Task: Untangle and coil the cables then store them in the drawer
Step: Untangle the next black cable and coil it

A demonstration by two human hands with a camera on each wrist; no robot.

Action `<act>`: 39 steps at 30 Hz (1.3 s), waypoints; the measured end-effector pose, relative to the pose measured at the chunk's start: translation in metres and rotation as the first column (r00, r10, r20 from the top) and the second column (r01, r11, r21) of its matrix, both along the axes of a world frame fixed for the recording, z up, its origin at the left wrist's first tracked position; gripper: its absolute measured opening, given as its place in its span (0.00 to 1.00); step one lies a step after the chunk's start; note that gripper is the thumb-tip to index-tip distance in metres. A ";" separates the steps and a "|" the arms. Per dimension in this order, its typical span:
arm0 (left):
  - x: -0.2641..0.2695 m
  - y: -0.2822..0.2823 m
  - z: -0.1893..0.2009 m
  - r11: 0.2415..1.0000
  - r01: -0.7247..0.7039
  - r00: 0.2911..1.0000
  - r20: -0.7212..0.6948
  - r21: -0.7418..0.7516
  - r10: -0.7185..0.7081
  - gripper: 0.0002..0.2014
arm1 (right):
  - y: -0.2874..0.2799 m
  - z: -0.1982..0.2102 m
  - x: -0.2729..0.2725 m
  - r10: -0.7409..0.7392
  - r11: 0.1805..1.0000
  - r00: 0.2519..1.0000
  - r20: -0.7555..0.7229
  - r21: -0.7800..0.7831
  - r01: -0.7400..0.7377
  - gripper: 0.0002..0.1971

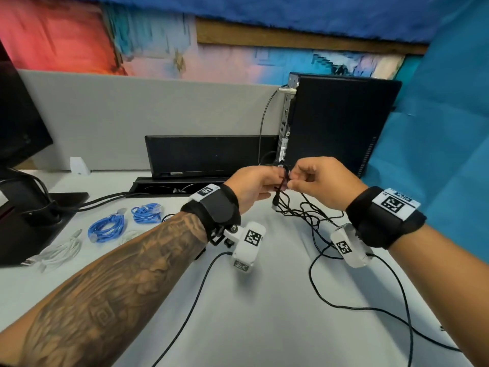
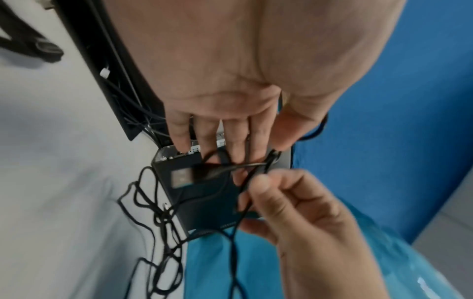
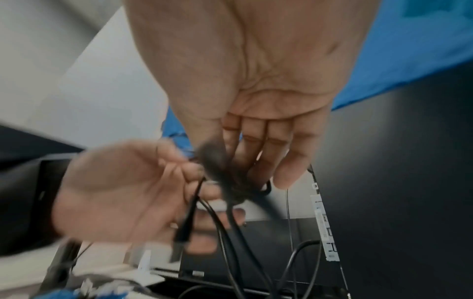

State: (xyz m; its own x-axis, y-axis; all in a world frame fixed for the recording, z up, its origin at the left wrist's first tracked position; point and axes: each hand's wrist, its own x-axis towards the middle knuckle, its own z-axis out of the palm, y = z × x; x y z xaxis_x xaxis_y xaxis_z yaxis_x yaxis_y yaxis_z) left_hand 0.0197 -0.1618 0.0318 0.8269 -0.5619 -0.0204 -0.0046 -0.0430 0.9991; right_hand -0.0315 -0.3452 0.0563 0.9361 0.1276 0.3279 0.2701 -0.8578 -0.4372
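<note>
A tangled black cable [image 1: 296, 211] hangs from both hands down onto the white desk [image 1: 264, 300]. My left hand [image 1: 275, 178] pinches its knotted part [image 3: 225, 182] between thumb and fingers. A USB plug [image 2: 181, 178] dangles just below that hand. My right hand [image 1: 295, 182] pinches a strand of the same knot between thumb and forefinger [image 2: 258, 182]. The hands nearly touch, raised above the desk in front of a black computer case [image 1: 341, 123]. Two coiled blue cables [image 1: 105, 229] [image 1: 146, 213] and a white cable [image 1: 60, 251] lie at the left.
A monitor stand [image 1: 31, 218] with its own cables fills the left of the desk. A black cable tray [image 1: 180, 188] and a low black panel [image 1: 211, 154] run along the grey partition. Blue cloth [image 1: 436, 154] hangs at the right. Wrist-camera leads [image 1: 357, 305] trail over the near desk.
</note>
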 end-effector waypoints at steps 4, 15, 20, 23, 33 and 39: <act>-0.001 0.001 0.008 0.999 -0.045 0.988 0.145 -0.028 0.049 0.13 | 0.012 -0.003 -0.001 0.067 0.998 0.997 0.033 -0.001 -0.067 0.03; 0.023 0.018 0.029 0.870 -0.283 0.959 -0.120 -0.404 0.257 0.13 | -0.005 -0.059 -0.002 0.289 0.785 0.809 -0.511 0.610 0.105 0.43; 0.044 0.046 0.051 0.776 -0.406 0.903 -0.081 -0.484 0.422 0.07 | -0.038 -0.066 0.001 0.093 0.797 0.911 -0.401 0.579 0.174 0.17; 0.059 0.072 0.068 0.672 -0.472 0.860 -0.128 -0.570 0.495 0.09 | -0.058 -0.063 -0.001 -0.107 0.831 0.899 -0.425 0.458 0.316 0.17; 0.067 0.111 0.113 0.505 -0.469 0.776 -0.066 -0.725 0.627 0.09 | -0.099 -0.071 0.015 -0.504 0.831 0.699 -0.508 -0.063 0.553 0.20; 0.046 0.089 0.101 0.789 -0.493 0.747 0.286 -0.367 0.600 0.09 | -0.079 -0.053 0.017 -0.398 0.882 0.862 -0.314 0.127 0.453 0.15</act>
State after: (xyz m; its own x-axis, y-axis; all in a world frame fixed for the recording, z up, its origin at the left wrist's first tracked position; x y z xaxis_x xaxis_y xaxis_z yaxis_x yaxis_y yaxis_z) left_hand 0.0654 -0.0726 0.1329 0.9039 0.0499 0.4249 -0.4278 0.0961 0.8988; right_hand -0.0143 -0.4241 0.0031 0.9391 -0.3423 0.0309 -0.2549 -0.7541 -0.6052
